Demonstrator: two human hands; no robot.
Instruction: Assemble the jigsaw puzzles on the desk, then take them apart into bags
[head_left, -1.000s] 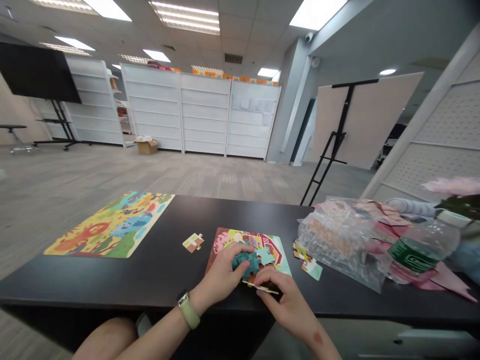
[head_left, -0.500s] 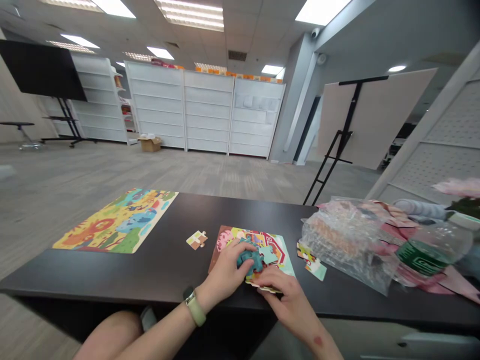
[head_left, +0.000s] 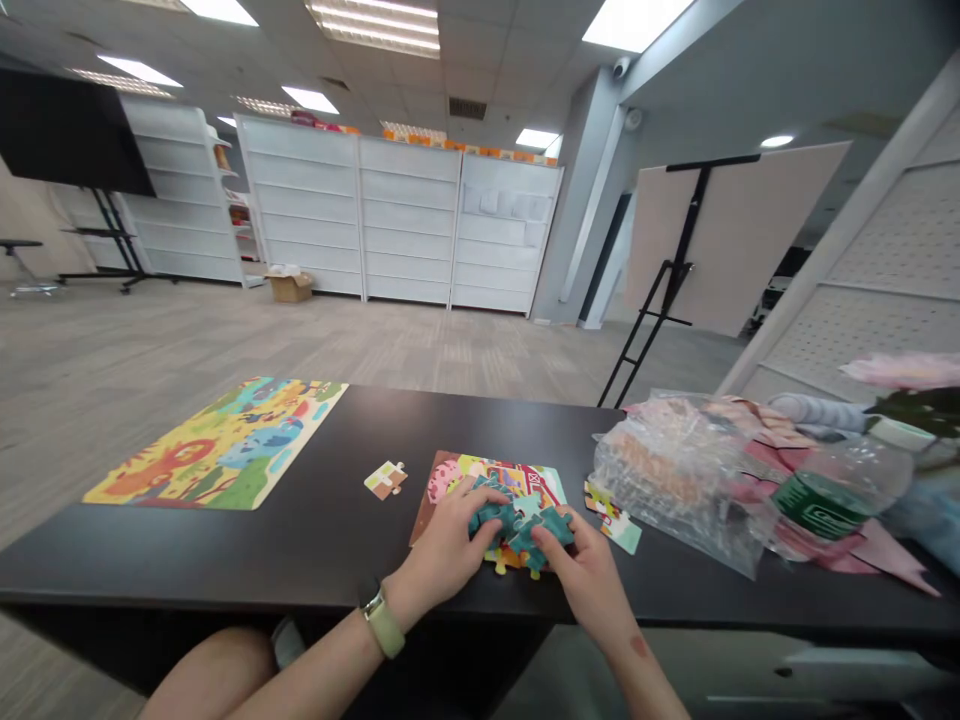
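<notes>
My left hand (head_left: 448,540), with a watch on a green band at the wrist, curls around teal-backed jigsaw pieces (head_left: 486,518) above a partly covered farm-picture puzzle (head_left: 439,500). Close by on the right, my right hand (head_left: 586,565) pinches another teal-backed jigsaw piece (head_left: 546,532) between thumb and fingers. The two handfuls nearly meet, and I cannot tell if they touch. A pale teal puzzle piece (head_left: 527,504) shows between the hands. One loose piece (head_left: 386,479) lies left of the puzzle. To its right are joined pieces (head_left: 613,518) beside the plastic bag.
A finished animal puzzle (head_left: 225,450) lies at the left of the dark table (head_left: 315,545). On the right are a crumpled clear plastic bag (head_left: 675,470), pink fabric (head_left: 874,575), a green-labelled bottle (head_left: 825,500) and a pink flower (head_left: 900,370). An easel board (head_left: 720,240) stands behind.
My right hand has shifted from the puzzle's near edge up and rightward, and a teal-backed piece now shows in its fingers. My left hand keeps its teal pieces. The view has turned slightly.
</notes>
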